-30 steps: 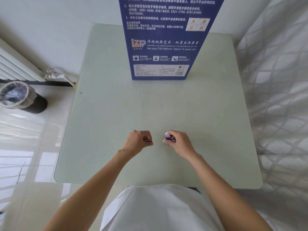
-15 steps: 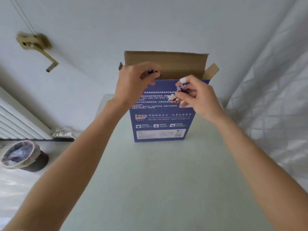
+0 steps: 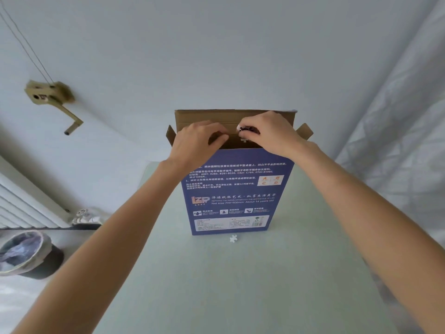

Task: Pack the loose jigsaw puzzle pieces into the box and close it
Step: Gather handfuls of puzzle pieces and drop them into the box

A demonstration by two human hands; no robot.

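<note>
1. A pale green counter stands against a white wall, with a radiator and a lined waste bin on the floor well off to the left hand's side, and a sheer curtain beyond the right hand.
2. The box stands upright at the far end of the counter, blue printed face toward the person, with its brown top flaps open; both hands are at its mouth.
3. The right hand is curled around a dark clump of puzzle pieces, held just above the opening. A pale piece shows just below that hand's fingers, against the brown inside of the box; whether it is falling or hangs from the clump, I cannot tell.
4. The left hand sits at the box's near rim with fingers bent inward; whether it holds a piece or only steadies the box is not clear.
5. One white stray piece lies on the counter just in front of the box's base, below and between the two hands.
6. Judged progress: late in the packing. No other loose pieces show on the visible counter. Left to do: drop the held pieces, fetch the stray one, fold the flaps down.
</note>
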